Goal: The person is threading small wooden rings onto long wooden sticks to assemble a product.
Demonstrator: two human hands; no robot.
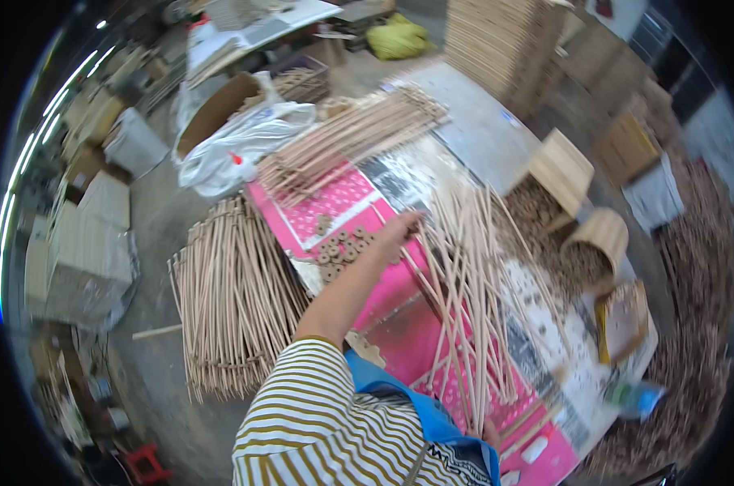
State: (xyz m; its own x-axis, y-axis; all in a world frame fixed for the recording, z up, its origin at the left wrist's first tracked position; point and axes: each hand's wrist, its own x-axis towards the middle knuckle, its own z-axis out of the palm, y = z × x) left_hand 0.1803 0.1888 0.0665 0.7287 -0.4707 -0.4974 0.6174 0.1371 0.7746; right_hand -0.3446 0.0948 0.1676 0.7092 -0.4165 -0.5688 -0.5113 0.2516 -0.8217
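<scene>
My left hand (406, 227) reaches out over the table at the far end of a loose pile of thin wooden sticks (472, 300). Its fingers are drawn together, blurred, and what is between them is too small to make out. One stick passes beneath that hand. Only part of my right hand (490, 435) shows, low in the view beside the near ends of the sticks; the blue apron hides much of it and its fingers cannot be read. Several small round wooden pieces with center holes (343, 251) lie left of my left forearm on the pink table cover (391, 300).
A stack of sticks with wider ends (233, 300) stands left of the table; another bundle (351, 142) lies at its far end. Two tipped wooden containers (600, 243) spill small brown pieces on the right. A yellow-edged box (624, 321) stands nearer. White plastic bags (245, 150) sit far left.
</scene>
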